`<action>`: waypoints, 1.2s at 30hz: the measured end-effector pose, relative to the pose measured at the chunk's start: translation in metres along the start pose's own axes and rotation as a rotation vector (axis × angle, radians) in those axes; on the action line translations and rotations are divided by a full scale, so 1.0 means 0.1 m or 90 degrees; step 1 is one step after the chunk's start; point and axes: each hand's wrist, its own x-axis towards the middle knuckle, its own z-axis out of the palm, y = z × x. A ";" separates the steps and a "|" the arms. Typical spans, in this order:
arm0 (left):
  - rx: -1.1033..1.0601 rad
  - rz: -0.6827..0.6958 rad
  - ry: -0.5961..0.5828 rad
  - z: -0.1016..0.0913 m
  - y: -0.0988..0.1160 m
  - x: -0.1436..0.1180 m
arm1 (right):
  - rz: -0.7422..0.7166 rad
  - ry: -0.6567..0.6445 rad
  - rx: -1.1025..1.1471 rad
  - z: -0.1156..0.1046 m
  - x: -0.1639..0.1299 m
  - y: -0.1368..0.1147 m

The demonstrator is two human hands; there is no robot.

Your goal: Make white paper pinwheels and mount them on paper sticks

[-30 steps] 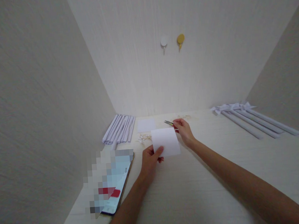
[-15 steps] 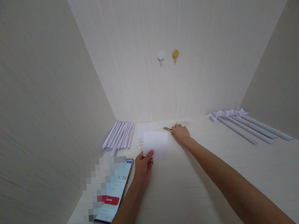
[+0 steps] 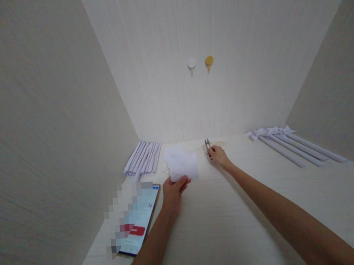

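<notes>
A blank white paper sheet (image 3: 183, 166) is pinched at its lower edge by the left hand (image 3: 172, 190), held just above the pale wood-grain desk (image 3: 220, 226). The right hand (image 3: 218, 155) grips small thread snips (image 3: 207, 145) near the back wall (image 3: 207, 45). Their blades point up and away, long axis nearly upright.

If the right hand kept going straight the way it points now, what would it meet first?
The right hand holds small snips with the tips aimed at the back wall. Past the tips lies a faint scatter of clippings on the table, then the wall itself; depth is unclear.
</notes>
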 end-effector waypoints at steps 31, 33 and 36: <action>0.198 0.112 -0.063 0.04 -0.11 -0.07 | 0.082 -0.121 0.717 0.17 -1.08 -0.15; 0.171 0.139 -0.026 0.03 -0.10 -0.05 | 0.054 -0.165 0.673 0.15 -1.12 -0.17; 0.160 0.177 0.008 0.01 -0.09 -0.04 | 0.087 -0.228 0.652 0.12 -1.17 -0.20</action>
